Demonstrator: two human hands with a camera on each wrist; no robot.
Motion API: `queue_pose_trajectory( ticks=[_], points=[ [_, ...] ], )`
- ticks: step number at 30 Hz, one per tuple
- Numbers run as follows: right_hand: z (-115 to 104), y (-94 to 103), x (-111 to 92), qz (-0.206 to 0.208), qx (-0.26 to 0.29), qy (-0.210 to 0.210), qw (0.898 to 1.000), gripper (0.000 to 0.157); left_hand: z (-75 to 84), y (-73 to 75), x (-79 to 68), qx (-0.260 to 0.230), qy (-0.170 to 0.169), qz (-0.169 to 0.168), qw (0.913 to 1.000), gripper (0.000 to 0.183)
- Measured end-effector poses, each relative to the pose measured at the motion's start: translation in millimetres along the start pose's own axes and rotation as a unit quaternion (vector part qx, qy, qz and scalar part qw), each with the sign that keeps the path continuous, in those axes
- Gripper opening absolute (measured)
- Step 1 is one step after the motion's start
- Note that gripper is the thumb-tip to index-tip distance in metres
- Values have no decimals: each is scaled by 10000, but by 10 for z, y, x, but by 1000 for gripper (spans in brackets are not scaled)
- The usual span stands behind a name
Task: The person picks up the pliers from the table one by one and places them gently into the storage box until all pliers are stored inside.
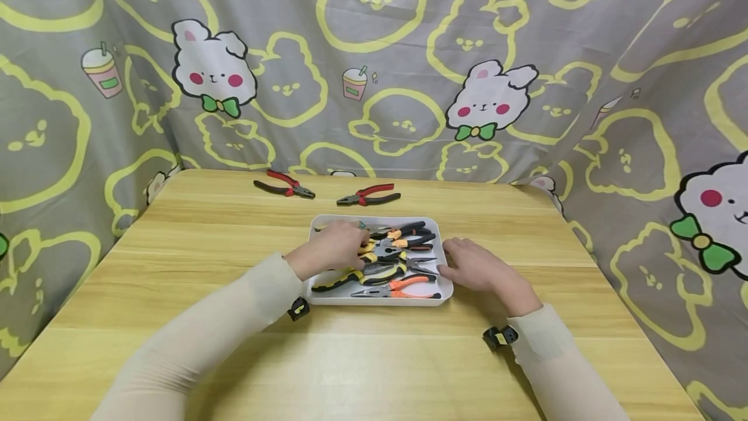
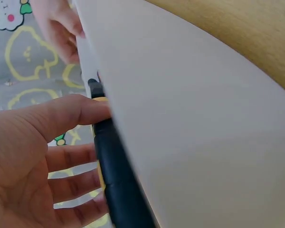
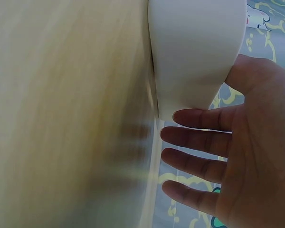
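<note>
A white tray holds several pliers lying side by side. My left hand reaches over its left side among them. In the left wrist view, that hand's thumb and fingers pinch the black-and-yellow handle of pliers, just behind the tray's wall; their jaws are hidden there. My right hand is at the tray's right end. Its thumb is at the rim, the index fingertip lies at the outer wall, and the other fingers are held straight.
Behind the tray, two pliers with red-and-black handles lie on the wooden table, one on the left and one nearer the middle. Orange-handled pliers lie along the tray's front. A patterned grey curtain borders the table's back and sides.
</note>
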State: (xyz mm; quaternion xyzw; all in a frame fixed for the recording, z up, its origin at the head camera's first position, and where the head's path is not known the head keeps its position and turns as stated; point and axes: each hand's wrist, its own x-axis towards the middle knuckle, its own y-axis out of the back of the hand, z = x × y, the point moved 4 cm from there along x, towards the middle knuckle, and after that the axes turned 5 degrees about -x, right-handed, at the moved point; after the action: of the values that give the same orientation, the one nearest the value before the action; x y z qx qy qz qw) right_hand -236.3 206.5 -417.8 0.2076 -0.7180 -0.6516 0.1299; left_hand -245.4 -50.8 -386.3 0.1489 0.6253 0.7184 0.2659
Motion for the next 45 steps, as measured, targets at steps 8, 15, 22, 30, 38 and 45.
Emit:
queue_pose_trajectory(
  ticks=[8, 15, 22, 30, 38, 45],
  points=[
    [3, -7, -5, 52, -5, 44, 10000, 39, -4, -53, -29, 216, 10, -238, 9995, 22],
    [0, -3, -2, 10, -34, 12, 10000, 39, -10, -64, -75, 221, 73, -285, 9993, 32],
    [-7, -21, 0, -44, 11, -17, 10000, 40, -17, -93, -111, 120, 122, -236, 9996, 39],
    [1, -3, 18, 31, -23, 34, 10000, 39, -45, -78, -71, 0, 124, -437, 9990, 41],
    [0, 1, 23, -8, -16, 50, 10000, 41, -72, -75, -67, 2, -73, -491, 9988, 44],
    [2, 20, 9, 18, 20, 48, 10000, 40, -176, -2, -63, -310, -275, -288, 9987, 41]
  ],
)
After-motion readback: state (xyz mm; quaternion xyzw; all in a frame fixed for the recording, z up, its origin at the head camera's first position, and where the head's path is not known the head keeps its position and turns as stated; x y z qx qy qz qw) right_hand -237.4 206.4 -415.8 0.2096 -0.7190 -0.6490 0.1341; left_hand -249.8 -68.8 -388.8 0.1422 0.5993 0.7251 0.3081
